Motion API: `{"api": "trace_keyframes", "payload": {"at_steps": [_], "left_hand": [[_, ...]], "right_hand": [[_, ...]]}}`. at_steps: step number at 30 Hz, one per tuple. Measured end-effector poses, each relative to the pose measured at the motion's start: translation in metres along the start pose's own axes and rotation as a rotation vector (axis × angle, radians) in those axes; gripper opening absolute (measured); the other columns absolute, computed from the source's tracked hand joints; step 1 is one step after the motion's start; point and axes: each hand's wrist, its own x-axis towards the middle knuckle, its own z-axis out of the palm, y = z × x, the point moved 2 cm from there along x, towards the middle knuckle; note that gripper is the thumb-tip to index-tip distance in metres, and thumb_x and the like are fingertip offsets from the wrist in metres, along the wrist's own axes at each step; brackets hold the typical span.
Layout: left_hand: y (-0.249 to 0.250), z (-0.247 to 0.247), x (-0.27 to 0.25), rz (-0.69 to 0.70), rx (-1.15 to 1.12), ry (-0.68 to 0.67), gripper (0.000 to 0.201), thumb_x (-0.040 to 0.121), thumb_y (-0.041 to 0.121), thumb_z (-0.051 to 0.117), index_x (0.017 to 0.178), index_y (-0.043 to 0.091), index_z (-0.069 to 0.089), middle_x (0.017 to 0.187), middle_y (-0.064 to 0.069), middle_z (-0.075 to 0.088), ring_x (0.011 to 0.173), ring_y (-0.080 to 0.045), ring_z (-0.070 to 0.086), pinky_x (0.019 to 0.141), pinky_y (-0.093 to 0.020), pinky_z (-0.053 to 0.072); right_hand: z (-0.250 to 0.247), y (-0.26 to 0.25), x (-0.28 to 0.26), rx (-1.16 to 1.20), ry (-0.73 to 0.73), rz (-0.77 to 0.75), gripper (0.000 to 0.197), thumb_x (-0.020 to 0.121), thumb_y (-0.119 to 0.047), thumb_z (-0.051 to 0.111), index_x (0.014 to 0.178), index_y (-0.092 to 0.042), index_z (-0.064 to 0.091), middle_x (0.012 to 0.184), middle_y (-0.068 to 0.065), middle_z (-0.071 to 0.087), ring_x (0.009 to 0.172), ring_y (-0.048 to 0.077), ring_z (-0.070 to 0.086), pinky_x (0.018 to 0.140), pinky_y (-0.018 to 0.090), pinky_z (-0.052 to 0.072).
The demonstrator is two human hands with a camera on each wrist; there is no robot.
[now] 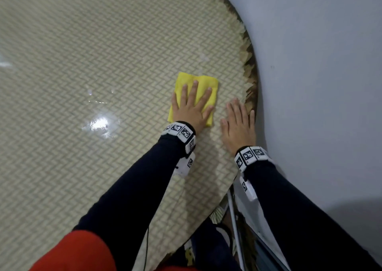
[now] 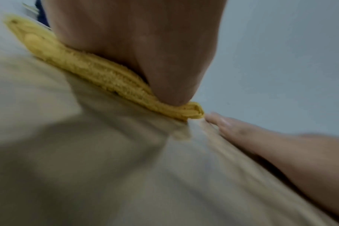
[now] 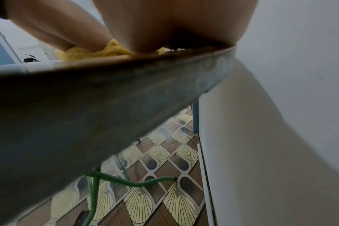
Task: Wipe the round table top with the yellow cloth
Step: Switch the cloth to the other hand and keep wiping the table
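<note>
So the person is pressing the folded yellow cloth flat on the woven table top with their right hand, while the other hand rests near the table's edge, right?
Not quite: the left hand presses the folded yellow cloth flat on the woven table top. The right hand rests bare near the table's edge. The head view shows this.

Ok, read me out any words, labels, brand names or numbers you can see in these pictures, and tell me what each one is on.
No readable text in any view.
The left wrist band and right wrist band carry black-and-white square code markers: patterns only, no letters or numbers.
The yellow cloth, the woven table top and the wall show no writing.
The left wrist view is blurred.
</note>
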Motion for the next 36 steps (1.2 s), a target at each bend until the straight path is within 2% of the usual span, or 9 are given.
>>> {"api": "trace_keyframes", "payload": {"at_steps": [6,9,12,15,17,22,26,32,36], "left_hand": [[-0.054,-0.01,-0.006,-0.36,-0.172,0.086,0.054,0.102,0.052,0.011,0.152,0.042,-0.007,0.161,0.005,-0.017,0.147,-0.024,-0.019,0.117,-0.053,-0.01],[-0.046,0.004,-0.041,-0.32,-0.164,0.083,0.055,0.1,0.055,0.012,0.15,0.046,-0.006,0.161,0.005,-0.017,0.147,-0.023,-0.02,0.116,-0.052,-0.012],[-0.015,0.023,-0.064,-0.165,-0.111,0.094,0.054,0.099,0.055,0.011,0.152,0.046,0.006,0.163,0.003,-0.004,0.149,-0.026,-0.009,0.116,-0.053,-0.008],[0.009,0.023,-0.033,-0.038,-0.042,0.092,0.053,0.099,0.055,0.017,0.151,0.044,0.017,0.163,0.0,0.01,0.149,-0.029,0.004,0.115,-0.057,-0.002],[0.021,0.01,0.004,0.0,-0.012,0.063,0.055,0.099,0.057,0.017,0.151,0.045,0.008,0.163,0.002,-0.001,0.149,-0.028,-0.005,0.114,-0.055,-0.01],[-0.005,-0.023,0.074,-0.159,-0.071,0.076,0.055,0.1,0.055,0.013,0.152,0.044,-0.004,0.162,0.008,-0.014,0.148,-0.023,-0.015,0.115,-0.053,-0.012],[-0.056,-0.029,0.056,-0.304,-0.114,0.108,0.055,0.101,0.054,0.015,0.151,0.044,-0.004,0.162,0.007,-0.011,0.149,-0.023,-0.013,0.118,-0.052,-0.008],[-0.034,-0.01,0.001,-0.264,-0.093,0.076,0.055,0.1,0.054,0.018,0.151,0.045,-0.003,0.162,0.004,-0.015,0.148,-0.025,-0.017,0.116,-0.053,-0.012],[-0.019,-0.01,0.014,-0.154,-0.02,0.048,0.054,0.1,0.055,0.019,0.15,0.048,-0.002,0.162,0.006,-0.014,0.148,-0.025,-0.015,0.115,-0.054,-0.011]], "right_hand": [[-0.014,-0.004,0.01,-0.004,0.058,0.0,0.058,0.098,-0.042,0.015,0.152,-0.022,0.022,0.161,0.0,0.01,0.146,0.018,0.017,0.116,0.041,0.01],[-0.016,-0.006,0.03,-0.012,0.036,-0.046,0.059,0.098,-0.043,0.012,0.153,-0.022,0.021,0.161,-0.002,0.009,0.148,0.017,0.008,0.117,0.04,-0.001],[-0.011,0.001,0.043,0.001,0.013,-0.049,0.06,0.098,-0.042,0.012,0.152,-0.02,0.023,0.161,-0.002,0.012,0.148,0.016,0.009,0.119,0.041,0.0],[-0.005,0.005,0.046,-0.035,0.0,-0.065,0.058,0.099,-0.04,0.011,0.153,-0.018,0.018,0.16,-0.002,0.011,0.148,0.015,0.007,0.119,0.043,0.002],[-0.003,0.005,0.046,-0.058,0.005,-0.066,0.057,0.1,-0.037,0.011,0.153,-0.016,0.017,0.16,-0.001,0.012,0.148,0.016,0.007,0.119,0.045,0.003],[-0.005,0.005,0.043,-0.044,0.02,-0.075,0.056,0.101,-0.036,0.013,0.154,-0.016,0.015,0.161,-0.002,0.009,0.148,0.014,0.004,0.12,0.044,0.001],[-0.009,0.003,0.043,-0.037,-0.008,-0.072,0.057,0.1,-0.037,0.014,0.154,-0.018,0.014,0.161,-0.003,0.009,0.148,0.015,0.004,0.12,0.043,0.0],[-0.041,0.001,0.061,-0.033,-0.076,-0.081,0.049,0.093,-0.033,0.04,0.141,-0.019,0.043,0.151,0.0,0.036,0.138,0.019,0.031,0.11,0.043,0.025],[-0.061,-0.008,0.095,-0.033,-0.091,-0.084,0.033,0.093,-0.028,0.045,0.121,-0.016,0.057,0.128,0.005,0.052,0.116,0.025,0.047,0.094,0.039,0.033]]}}
